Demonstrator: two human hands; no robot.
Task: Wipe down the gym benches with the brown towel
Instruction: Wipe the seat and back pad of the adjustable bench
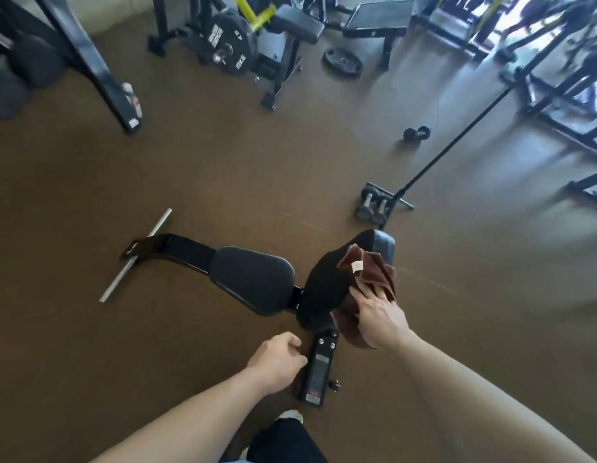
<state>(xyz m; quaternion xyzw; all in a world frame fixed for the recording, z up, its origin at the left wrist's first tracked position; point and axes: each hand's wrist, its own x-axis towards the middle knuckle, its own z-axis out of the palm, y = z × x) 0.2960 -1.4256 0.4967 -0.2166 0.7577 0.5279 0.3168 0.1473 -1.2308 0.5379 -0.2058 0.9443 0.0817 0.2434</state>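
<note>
Your right hand (380, 315) is pressing the crumpled brown cloth towel (370, 272) onto the raised black padded back rest (323, 289) of the low black gym bench (253, 279). Your fingers lie flat and spread on top of the towel, and your thumb side tucks around the bunch of cloth under your palm, so the hand is clamped on the towel. A small white tag on the towel sits just past your fingertips.

Your left hand (278, 359) is loosely curled, with nothing in it. It hangs just beside the black metal foot bar (318, 372) of the bench, below and to the left of your towel hand. I cannot tell if it touches the bar.

You look to be in the middle of wiping this back rest. Next, it seems you should slide the towel along the pad, then move left from your grip to the flat black seat pad (253, 279), which the towel is not touching now.
</note>
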